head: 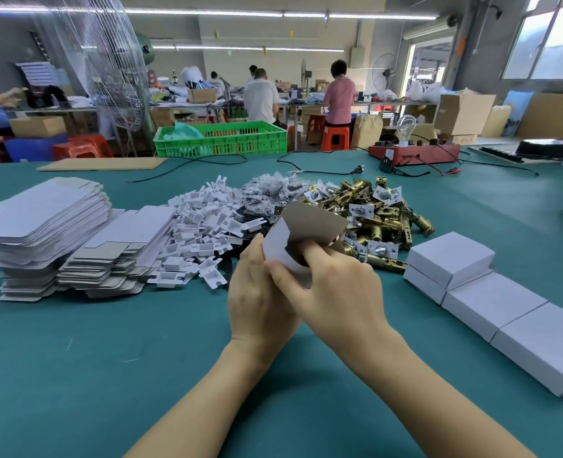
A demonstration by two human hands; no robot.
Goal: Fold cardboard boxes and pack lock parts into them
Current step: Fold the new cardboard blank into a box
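A small white cardboard box [285, 241] with its grey lid flap standing up is held above the green table [108, 352]. My left hand [257, 292] grips it from the left and below. My right hand [329, 285] holds it from the right, thumb on the white side and a finger pushed into the opening. Behind lies a heap of brass latch parts [382, 209]. A pile of white plastic inserts [204, 226] and bagged dark parts [266, 190] lie to its left. Flat box blanks [45, 223] are stacked at the far left.
Several closed white boxes [491, 299] stand in a row at the right. A red test device with a bulb [415, 152] and black cables [306, 157] sit at the table's far edge. A green crate [220, 138], stools and seated people fill the background.
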